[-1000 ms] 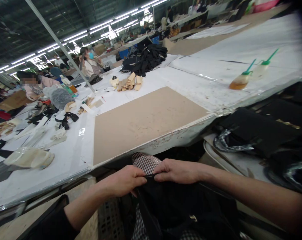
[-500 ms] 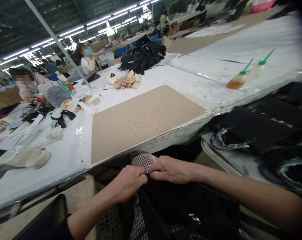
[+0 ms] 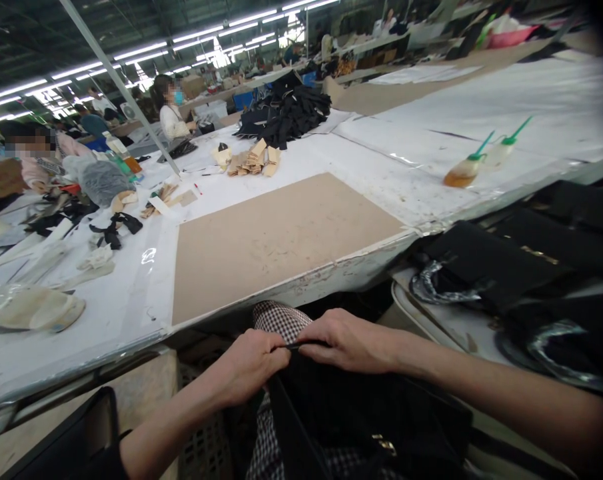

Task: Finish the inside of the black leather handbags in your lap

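A black bag (image 3: 351, 407) with a small gold-coloured metal fitting lies over my lap, on black-and-white checked cloth (image 3: 281, 321). My left hand (image 3: 256, 363) pinches the bag's upper edge between thumb and fingers. Just to the right, my right hand (image 3: 338, 340) grips the same edge, thumb below and fingers curled over it. A short stretch of dark edge shows between the two hands. The lower part of the bag runs into shadow, so its full shape is hard to make out.
Ahead is a white-covered table with a brown board (image 3: 281, 247) at its near edge. Two squeeze bottles (image 3: 464, 172) stand to the right. More black bags (image 3: 501, 260) lie on a stand at my right. Black pieces (image 3: 296, 110) are heaped farther back. Co-workers sit at far left.
My hands have moved slightly apart along the bag's edge, both still gripping it. The whole view has shifted a little.
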Available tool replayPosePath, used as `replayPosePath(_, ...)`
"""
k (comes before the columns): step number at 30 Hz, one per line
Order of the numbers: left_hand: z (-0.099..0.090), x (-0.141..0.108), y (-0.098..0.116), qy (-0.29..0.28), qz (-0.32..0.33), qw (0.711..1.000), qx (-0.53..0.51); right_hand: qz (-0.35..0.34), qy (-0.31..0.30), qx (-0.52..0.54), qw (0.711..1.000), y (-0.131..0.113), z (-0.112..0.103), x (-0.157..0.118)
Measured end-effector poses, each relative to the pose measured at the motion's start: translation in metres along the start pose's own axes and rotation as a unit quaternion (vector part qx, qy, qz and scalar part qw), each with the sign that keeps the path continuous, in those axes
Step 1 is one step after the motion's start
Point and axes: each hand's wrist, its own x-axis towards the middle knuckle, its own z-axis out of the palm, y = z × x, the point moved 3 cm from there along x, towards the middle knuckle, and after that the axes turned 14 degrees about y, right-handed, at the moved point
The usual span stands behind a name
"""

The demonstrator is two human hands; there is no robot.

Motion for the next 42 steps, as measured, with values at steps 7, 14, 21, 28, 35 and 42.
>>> replayPosePath(7, -0.004, 0.0, -0.001, -0.012, -0.01, 0.997, -0.08, 0.067, 0.033, 0.071, 0.995, 0.008, -0.002, -0.006)
replayPosePath(14, -0.003, 0.01, -0.008, 0.037, 0.027, 0.994, -0.1, -0.006, 0.045, 0.049, 0.998, 0.01, -0.001, -0.004)
replayPosePath(21, 0.001, 0.011, -0.009, 0.054, 0.007, 0.993, -0.105, -0.011, 0.064, -0.001, 0.998, 0.013, 0.004, 0.0)
replayPosePath(28, 0.004, 0.014, -0.012, 0.062, -0.014, 0.989, -0.136, -0.052, 0.064, -0.015, 0.997, 0.009, 0.005, 0.002)
replayPosePath(35, 0.005, 0.013, -0.013, 0.07, -0.021, 0.988, -0.133, -0.028, 0.055, -0.041, 0.997, 0.007, 0.005, 0.003)
replayPosePath(42, 0.007, 0.013, -0.015, 0.083, -0.008, 0.989, -0.124, -0.015, 0.058, -0.06, 0.996, 0.003, 0.009, 0.009)
